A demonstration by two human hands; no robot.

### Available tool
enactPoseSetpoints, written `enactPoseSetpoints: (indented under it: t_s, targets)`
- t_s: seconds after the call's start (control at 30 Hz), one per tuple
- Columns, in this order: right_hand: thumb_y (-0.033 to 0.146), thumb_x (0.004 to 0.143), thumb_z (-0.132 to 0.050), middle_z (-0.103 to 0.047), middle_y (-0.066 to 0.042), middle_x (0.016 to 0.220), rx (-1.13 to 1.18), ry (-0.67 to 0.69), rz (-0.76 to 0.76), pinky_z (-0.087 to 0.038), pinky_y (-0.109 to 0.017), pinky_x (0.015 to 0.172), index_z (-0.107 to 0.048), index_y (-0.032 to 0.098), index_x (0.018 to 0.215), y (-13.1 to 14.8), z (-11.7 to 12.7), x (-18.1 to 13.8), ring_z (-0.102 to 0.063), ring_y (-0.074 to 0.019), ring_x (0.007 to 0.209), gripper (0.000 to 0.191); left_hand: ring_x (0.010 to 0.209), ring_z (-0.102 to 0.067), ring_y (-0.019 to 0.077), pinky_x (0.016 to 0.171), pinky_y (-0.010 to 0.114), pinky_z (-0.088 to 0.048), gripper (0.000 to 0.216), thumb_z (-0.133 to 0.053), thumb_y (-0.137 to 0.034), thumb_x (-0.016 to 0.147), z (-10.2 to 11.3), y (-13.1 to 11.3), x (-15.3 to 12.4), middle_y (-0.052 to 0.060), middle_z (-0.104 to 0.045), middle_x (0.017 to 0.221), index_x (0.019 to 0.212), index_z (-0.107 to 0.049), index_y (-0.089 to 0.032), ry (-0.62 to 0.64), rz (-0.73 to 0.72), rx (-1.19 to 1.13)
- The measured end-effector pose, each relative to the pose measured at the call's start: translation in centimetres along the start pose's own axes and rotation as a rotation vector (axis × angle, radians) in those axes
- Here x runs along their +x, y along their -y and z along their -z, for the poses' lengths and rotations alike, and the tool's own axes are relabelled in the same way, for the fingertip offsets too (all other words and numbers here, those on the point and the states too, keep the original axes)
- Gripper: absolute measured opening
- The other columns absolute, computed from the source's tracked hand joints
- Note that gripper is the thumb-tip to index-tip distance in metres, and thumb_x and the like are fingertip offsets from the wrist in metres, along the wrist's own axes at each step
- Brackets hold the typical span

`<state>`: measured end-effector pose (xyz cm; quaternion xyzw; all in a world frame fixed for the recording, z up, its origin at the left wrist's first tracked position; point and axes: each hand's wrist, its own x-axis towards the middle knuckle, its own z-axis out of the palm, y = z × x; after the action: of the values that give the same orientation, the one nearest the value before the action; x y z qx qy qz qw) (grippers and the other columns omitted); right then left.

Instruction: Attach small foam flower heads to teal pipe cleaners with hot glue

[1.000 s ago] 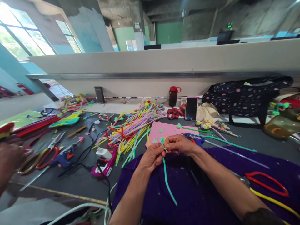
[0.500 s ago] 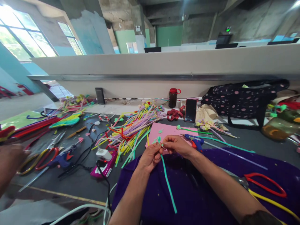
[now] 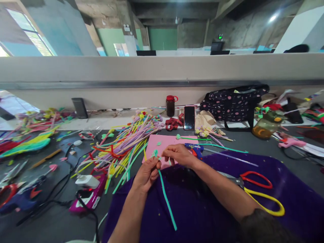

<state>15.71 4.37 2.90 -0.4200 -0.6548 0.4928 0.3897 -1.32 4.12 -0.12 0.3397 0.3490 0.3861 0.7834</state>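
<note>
My left hand [image 3: 149,172] is closed on a mint-green pipe cleaner [image 3: 165,197]. Its stem hangs down over the dark purple cloth [image 3: 197,206], and a small green tuft [image 3: 155,153] sticks up above my fingertips. Just to the right, my right hand [image 3: 180,154] is bent into a pinch near the tuft; whatever lies between its fingertips is too small to make out. Behind both hands lies a pink sheet [image 3: 152,143] with a small green piece [image 3: 159,143] on it. Another green pipe cleaner with a rounded end [image 3: 178,136] crosses the sheet's far edge.
A blue glue gun [image 3: 197,151] lies beyond my right wrist. Scissors with red and yellow handles [image 3: 257,179] rest on the cloth by my right forearm. To the left are a heap of coloured pipe cleaners [image 3: 126,138] and a magenta power strip [image 3: 97,194]. A phone [image 3: 189,118] stands behind.
The view has swung to the right, and another person's hand at the left edge is out of sight. My right fingertips have drawn slightly away from my left, which keeps its hold.
</note>
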Motion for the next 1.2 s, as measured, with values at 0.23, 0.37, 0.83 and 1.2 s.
enactPoseSetpoints:
  t_s: [0.23, 0.37, 0.83, 1.2]
  targets:
    - [0.034, 0.080, -0.043, -0.055, 0.002, 0.054, -0.639, -0.381, -0.087, -0.033, -0.020, 0.048, -0.060, 0.016, 0.070, -0.3, 7.2, -6.7, -0.050, -0.0089, 0.045, 0.027, 0.023, -0.026, -0.0020, 0.023, 0.009, -0.018, 0.022, -0.061, -0.030, 0.070, -0.1, -0.1, -0.2, -0.006, -0.047, 0.044, 0.063, -0.049, -0.012, 0.029, 0.010, -0.034]
    - [0.040, 0.078, -0.044, -0.059, -0.001, 0.059, -0.857, -0.428, -0.329, -0.032, -0.022, 0.051, -0.061, 0.017, 0.069, -3.2, 8.4, -9.5, -0.053, -0.0123, 0.051, 0.030, 0.027, -0.031, -0.0023, 0.024, 0.008, -0.020, 0.020, -0.063, -0.027, 0.069, 0.0, 0.1, -0.2, -0.004, -0.053, 0.055, 0.065, -0.049, -0.012, 0.066, -0.052, -0.018]
    - [0.043, 0.068, -0.053, -0.059, -0.003, 0.061, -0.686, -0.555, -0.398, -0.033, -0.023, 0.050, -0.058, 0.015, 0.064, -5.7, 7.0, -8.3, -0.054, -0.0156, 0.059, 0.028, 0.024, -0.030, -0.0024, 0.022, 0.008, -0.019, 0.023, -0.060, -0.029, 0.072, 0.0, 0.4, -0.8, -0.005, -0.053, 0.052, 0.065, -0.046, -0.013, 0.133, -0.071, -0.080]
    - [0.038, 0.074, -0.056, -0.053, 0.003, 0.063, 0.433, -0.603, -0.123, -0.035, -0.020, 0.044, -0.056, 0.018, 0.095, -2.2, 1.8, -9.3, -0.045, -0.0089, 0.048, 0.029, 0.029, -0.041, 0.0006, 0.027, 0.008, -0.025, 0.016, -0.061, -0.025, 0.072, -0.1, 1.1, -1.8, -0.002, -0.056, 0.053, 0.074, -0.050, -0.013, 0.271, -0.209, -0.225]
